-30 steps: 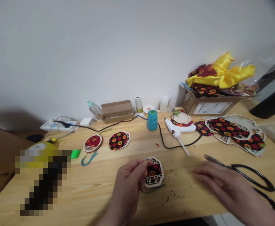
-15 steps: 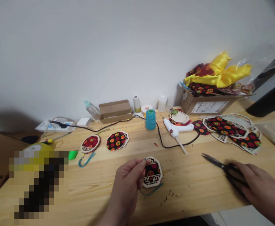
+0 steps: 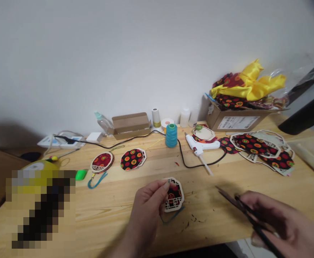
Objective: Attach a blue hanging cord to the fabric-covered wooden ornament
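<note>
My left hand [image 3: 150, 204] pinches the left edge of a lattice-cut wooden ornament [image 3: 174, 195] backed with dark floral fabric. A blue cord [image 3: 174, 216] hangs below the ornament. To the right, my right hand [image 3: 283, 222] grips a pair of black scissors [image 3: 240, 205], lifted off the table with the tips pointing toward the ornament but apart from it. Dark fabric scraps [image 3: 193, 221] are scattered between the two hands. Beyond the left hand lie an octagonal floral piece [image 3: 133, 159] and a round ornament [image 3: 102, 162] with a blue loop.
A white glue gun [image 3: 202, 145] with a black cable lies behind the hands, near a teal thread cone [image 3: 171, 136]. Fabric-covered frames [image 3: 264, 148] pile up at the right, below a cardboard box [image 3: 234, 120] of cloth. A green object [image 3: 81, 175] sits at the left.
My right hand has raised the scissors from the tabletop and brought them left, toward the ornament. The left hand keeps its hold on the ornament, nearly still.
</note>
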### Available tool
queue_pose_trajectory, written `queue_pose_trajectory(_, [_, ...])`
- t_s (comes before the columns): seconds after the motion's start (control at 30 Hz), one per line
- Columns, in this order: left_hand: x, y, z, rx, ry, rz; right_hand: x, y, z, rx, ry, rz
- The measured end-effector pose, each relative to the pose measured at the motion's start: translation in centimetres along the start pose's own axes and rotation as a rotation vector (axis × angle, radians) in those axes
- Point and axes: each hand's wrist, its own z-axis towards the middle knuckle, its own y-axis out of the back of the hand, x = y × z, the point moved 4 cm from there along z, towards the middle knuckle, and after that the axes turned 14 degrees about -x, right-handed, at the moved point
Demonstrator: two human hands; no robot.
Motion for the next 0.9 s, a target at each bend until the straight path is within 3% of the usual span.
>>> queue_pose_trajectory(0.17, [-0.2, 0.4, -0.2, -0.002, -0.077, 0.071, 7.1, -3.9, 0.7, 0.459, 0.133, 0.000])
queue_pose_trajectory(0.33, [-0.7, 0.8, -0.5, -0.014, -0.148, 0.103, 10.6, -5.9, 2.0, 0.693, 0.117, -0.080])
queue_pose_trajectory(0.53, [-0.9, 0.4, -0.9, 0.040, -0.214, 0.237, 10.7, -8.1, 2.1, 0.805, 0.086, -0.087])
queue_pose_trajectory(0.9, [-1.1, 0.5, -1.1, 0.067, -0.257, 0.376, 11.3, -9.4, 2.6, 0.807, 0.092, 0.063])
